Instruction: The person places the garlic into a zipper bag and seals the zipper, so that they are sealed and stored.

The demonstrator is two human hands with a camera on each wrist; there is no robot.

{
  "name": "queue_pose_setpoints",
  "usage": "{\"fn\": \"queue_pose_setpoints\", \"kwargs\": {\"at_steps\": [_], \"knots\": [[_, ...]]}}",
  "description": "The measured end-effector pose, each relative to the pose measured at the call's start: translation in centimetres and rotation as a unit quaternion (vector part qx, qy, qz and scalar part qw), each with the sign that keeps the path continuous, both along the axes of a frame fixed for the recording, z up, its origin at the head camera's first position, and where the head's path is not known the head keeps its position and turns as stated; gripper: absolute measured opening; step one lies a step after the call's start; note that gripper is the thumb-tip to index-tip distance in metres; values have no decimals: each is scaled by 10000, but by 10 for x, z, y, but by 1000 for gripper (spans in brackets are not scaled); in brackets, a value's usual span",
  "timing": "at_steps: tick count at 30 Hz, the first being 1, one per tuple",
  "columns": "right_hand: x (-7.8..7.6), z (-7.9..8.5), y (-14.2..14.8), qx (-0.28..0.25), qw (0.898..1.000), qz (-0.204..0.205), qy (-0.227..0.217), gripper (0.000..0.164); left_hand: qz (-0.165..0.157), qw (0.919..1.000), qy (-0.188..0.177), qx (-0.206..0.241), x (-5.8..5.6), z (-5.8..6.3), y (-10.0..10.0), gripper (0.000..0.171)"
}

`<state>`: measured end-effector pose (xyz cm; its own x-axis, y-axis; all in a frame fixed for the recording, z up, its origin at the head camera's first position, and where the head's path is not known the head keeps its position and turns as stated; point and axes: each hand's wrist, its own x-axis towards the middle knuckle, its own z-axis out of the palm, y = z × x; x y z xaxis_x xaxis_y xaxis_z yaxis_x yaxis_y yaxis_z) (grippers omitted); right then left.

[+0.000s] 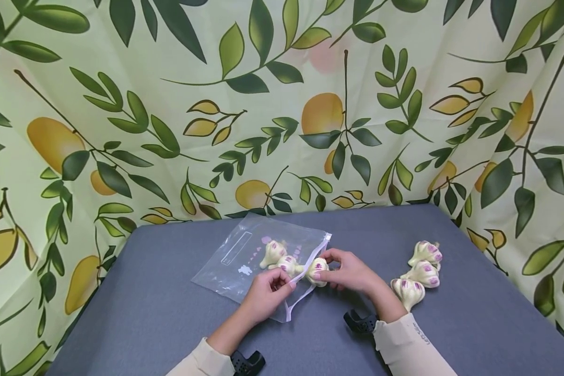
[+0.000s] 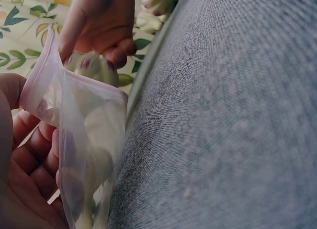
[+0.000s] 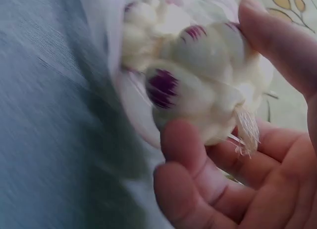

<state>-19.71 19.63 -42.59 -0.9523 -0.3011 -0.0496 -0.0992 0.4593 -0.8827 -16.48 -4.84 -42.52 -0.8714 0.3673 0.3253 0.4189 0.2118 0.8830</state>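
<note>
Head view: a person's two hands meet over a grey table point(image 1: 169, 318). The left hand point(image 1: 265, 294) has its fingers curled in, pinching the rim of a clear zip bag point(image 1: 216, 269) near its mouth. The right hand point(image 1: 351, 270) grips a garlic bulb point(image 1: 317, 270) between thumb and fingers — held at the bag's open mouth, between the two hands. Two bulbs point(image 1: 274, 252) lie inside the bag, just beyond the left hand's fingertips. Three more bulbs point(image 1: 423, 272) sit grouped on the table, to the right of the right hand. Leaf-and-fruit patterned cloth point(image 1: 263, 130) hangs beyond both hands.

Left wrist view: the left thumb and fingers hold the bag's pinkish rim; the right hand, opposite, has the bulb at the opening.

Right wrist view: the right thumb and fingertips clasp the purple-streaked bulb — its root tuft toward the palm — with bagged garlic just past it.
</note>
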Motion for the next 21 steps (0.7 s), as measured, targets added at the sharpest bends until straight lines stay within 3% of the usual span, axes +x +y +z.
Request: {"fn": "queue_pose_setpoints", "kwargs": {"at_steps": [6, 13, 21], "knots": [[2, -5, -17, -257, 9996, -101, 112, 47, 42, 10000, -11, 0, 0, 0, 0, 8], [1, -8, -17, -456, 9987, -195, 95, 54, 22, 9999, 103, 130, -18, -36, -1, 10], [1, -6, -13, -635, 9978, -195, 45, 49, 18, 9998, 167, 50, -19, -35, -1, 9]]}}
